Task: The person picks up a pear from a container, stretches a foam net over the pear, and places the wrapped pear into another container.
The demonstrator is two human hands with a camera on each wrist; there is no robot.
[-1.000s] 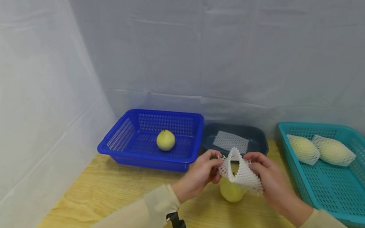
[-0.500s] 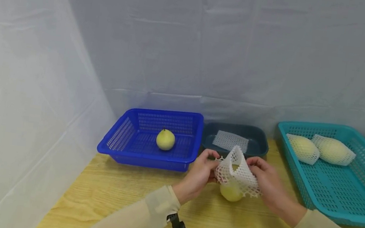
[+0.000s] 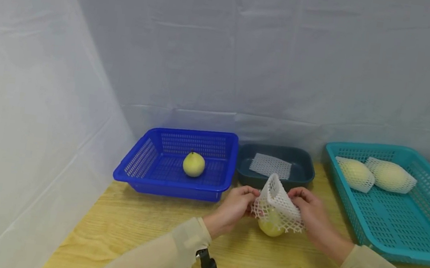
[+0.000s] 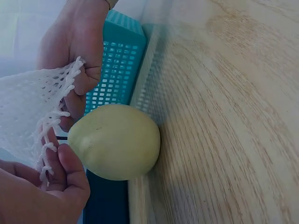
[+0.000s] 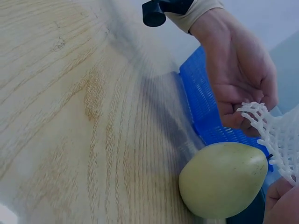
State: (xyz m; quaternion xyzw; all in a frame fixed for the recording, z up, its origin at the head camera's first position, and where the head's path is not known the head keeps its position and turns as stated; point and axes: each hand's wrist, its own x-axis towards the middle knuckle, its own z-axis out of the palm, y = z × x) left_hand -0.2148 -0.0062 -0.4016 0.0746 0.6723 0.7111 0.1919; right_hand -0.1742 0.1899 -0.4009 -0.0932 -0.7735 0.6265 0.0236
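Note:
A white foam fruit net (image 3: 281,207) is stretched between both hands over a yellow-green pear (image 3: 269,228) that stands upright on the table. On the net's left side, my left hand (image 3: 233,208) pinches its edge with thumb and fingers. The opposite side is pinched by my right hand (image 3: 314,218). In the left wrist view the net's open rim (image 4: 63,100) hangs around the tip of the stem, with the body of the pear (image 4: 116,142) bare. The right wrist view has the same pear (image 5: 224,181) just beyond the net's edge (image 5: 275,135).
A blue basket (image 3: 176,184) at the back left holds one bare pear (image 3: 193,164). Behind the hands, a dark tray (image 3: 302,169) contains flat foam netting (image 3: 270,166). The teal basket (image 3: 405,253) on the right holds two netted pears (image 3: 355,174). White sheeting surrounds the wooden table (image 3: 139,227).
The net has come down over the pear's top, hiding more of it from the head view. Both hands have lowered slightly, and the right hand has shifted a little left.

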